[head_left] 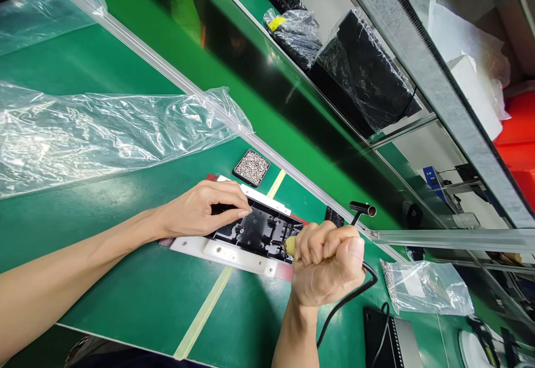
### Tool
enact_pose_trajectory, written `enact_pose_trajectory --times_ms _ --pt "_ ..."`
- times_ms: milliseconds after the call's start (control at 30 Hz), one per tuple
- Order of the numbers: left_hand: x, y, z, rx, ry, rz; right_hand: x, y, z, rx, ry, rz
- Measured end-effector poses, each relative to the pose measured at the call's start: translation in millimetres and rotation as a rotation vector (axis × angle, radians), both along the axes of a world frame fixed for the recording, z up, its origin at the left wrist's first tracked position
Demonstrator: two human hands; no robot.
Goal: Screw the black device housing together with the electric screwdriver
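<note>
Black plastic panel (256, 230): between the two hands, seated in a white-railed fixture (240, 257).
Left hand (209, 206): over the panel's left end, fingers bent, thumb close to them; whether it pinches anything, I cannot tell.
Right hand (328, 259): fist wrapped around a yellow-nosed corded tool (290, 246), its nose over the panel's right part.
Black tray (244, 180) of silvery pieces (252, 167): just beyond the panel.

Head-worn, looked forward and down, tilted, over bench (140, 295); caught left hand (200, 207) and right hand (328, 262) up close.
</note>
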State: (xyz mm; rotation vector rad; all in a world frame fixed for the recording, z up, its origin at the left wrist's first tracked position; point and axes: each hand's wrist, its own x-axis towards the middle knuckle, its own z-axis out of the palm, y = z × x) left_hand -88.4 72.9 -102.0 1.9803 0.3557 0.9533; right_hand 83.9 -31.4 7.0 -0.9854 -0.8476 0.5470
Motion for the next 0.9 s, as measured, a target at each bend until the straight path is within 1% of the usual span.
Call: enact_pose_trajectory --times_ms 433,667,900 --pt "0.8 0.6 0.2 0.007 -0.011 0.002 1.0 -0.2 1.1 -0.005 -0.009 0.023" --pt "0.7 0.1 -0.4 0.006 -0.011 0.007 0.0 -0.2 0.2 -0.002 0.004 0.004" --pt "1.5 0.4 1.6 0.016 -0.012 0.01 1.2 -1.0 0.6 0.001 -0.013 0.021"
